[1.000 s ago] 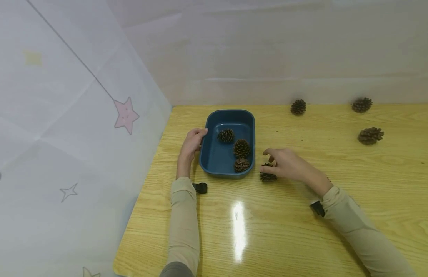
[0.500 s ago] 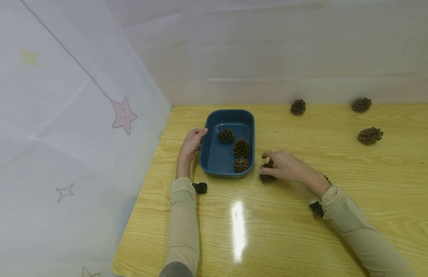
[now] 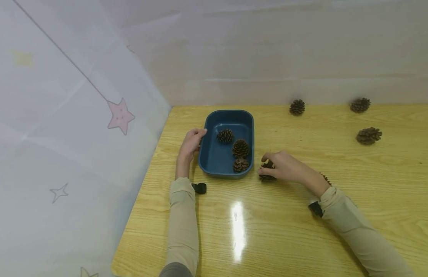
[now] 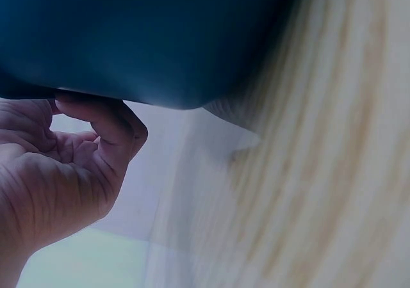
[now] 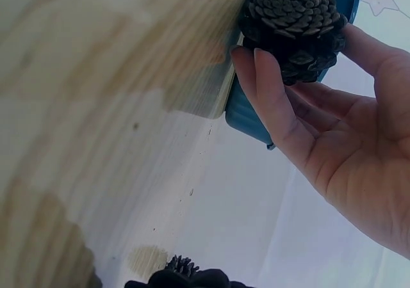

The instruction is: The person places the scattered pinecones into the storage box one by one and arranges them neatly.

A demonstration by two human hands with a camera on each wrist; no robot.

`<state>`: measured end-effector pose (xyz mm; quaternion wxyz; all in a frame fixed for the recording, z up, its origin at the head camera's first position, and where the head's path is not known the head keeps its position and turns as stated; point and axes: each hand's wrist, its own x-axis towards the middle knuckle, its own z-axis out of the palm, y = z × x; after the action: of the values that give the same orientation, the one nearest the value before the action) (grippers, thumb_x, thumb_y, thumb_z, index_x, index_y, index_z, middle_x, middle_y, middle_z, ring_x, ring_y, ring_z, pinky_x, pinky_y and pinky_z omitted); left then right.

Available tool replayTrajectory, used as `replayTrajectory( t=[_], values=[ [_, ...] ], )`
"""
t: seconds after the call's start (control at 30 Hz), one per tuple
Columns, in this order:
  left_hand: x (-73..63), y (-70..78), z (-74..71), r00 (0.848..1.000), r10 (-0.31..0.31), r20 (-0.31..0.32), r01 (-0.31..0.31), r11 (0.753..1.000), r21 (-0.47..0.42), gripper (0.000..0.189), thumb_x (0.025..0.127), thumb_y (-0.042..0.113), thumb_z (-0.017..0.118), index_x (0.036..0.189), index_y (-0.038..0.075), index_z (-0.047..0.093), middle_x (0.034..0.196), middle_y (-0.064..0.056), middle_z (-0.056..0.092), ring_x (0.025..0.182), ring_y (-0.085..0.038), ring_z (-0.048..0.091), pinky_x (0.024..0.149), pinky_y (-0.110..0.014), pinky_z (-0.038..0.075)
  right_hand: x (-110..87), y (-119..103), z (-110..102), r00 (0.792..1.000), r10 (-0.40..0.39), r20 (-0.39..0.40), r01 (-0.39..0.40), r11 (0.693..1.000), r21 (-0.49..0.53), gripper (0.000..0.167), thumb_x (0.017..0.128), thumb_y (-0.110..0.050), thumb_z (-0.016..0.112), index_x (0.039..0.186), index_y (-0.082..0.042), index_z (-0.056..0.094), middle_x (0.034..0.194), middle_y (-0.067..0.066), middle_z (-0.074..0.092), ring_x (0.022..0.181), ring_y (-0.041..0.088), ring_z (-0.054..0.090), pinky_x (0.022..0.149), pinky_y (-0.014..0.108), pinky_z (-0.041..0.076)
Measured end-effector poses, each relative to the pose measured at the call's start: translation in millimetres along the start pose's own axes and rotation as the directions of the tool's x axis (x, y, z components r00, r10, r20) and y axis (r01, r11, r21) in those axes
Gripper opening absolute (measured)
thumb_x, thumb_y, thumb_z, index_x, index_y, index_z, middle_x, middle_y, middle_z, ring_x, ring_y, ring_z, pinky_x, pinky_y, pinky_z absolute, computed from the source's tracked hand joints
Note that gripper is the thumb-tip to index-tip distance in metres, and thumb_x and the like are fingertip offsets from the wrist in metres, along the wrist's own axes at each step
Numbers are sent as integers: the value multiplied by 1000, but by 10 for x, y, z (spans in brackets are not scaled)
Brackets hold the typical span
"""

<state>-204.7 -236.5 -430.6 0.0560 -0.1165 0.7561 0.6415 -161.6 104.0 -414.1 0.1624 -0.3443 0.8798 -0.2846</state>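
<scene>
On the left of the table stands a deep blue rectangular container [image 3: 217, 157] with three brown pine cones inside. My left hand [image 3: 191, 144] grips its left side, thumb at the rim; in the left wrist view the fingers curl against the blue wall. Just right of the container's near corner, my right hand [image 3: 284, 166] holds a dark pine cone [image 3: 267, 177] between thumb and fingers. The right wrist view shows this pine cone [image 5: 295, 29] pinched from both sides, close to the container wall. It appears to be still at table level.
More pine cones lie on the wooden table [image 3: 269, 231]: one at the back [image 3: 297, 107], one at the back right [image 3: 360, 105] and another below it [image 3: 368, 135]. A further pine cone [image 3: 325, 179] is mostly hidden behind my right wrist. A pale wall covering borders the table.
My right thumb and fingers have closed in on the dark pine cone beside the container. The left hand and the container have stayed in place. The head view has shifted slightly.
</scene>
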Motion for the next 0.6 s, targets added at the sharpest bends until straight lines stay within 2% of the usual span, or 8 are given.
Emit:
replayTrajectory(
  t=[0.17, 0.4, 0.6],
  values=[
    [13, -4, 0, 1000, -1, -3, 1, 1000, -2, 40, 108, 29, 57, 119, -10, 60, 80, -6, 55, 65, -13, 54, 56, -24, 47, 17, 8, 2, 1000, 0, 4, 0, 1000, -8, 40, 101, -26, 72, 119, 9, 67, 95, 13, 74, 82, 20, 72, 72, 39, 58],
    [10, -2, -8, 1000, -9, 10, 9, 1000, 5, 47, 108, 33, 58, 125, -11, 60, 82, -5, 55, 66, -12, 54, 58, -23, 47, 24, 14, 3, 1000, -5, 6, 5, 1000, 3, 39, 101, -26, 71, 118, 9, 68, 96, 12, 75, 84, 21, 72, 72, 39, 59],
    [32, -17, -2, 1000, -19, 8, 19, 1000, -9, 44, 108, 32, 58, 121, -10, 60, 79, -3, 53, 64, -10, 53, 57, -23, 47, 28, 23, 7, 1000, -12, -1, 12, 1000, 9, 38, 101, -25, 72, 118, 9, 68, 94, 12, 75, 82, 19, 72, 71, 38, 58]
  ],
)
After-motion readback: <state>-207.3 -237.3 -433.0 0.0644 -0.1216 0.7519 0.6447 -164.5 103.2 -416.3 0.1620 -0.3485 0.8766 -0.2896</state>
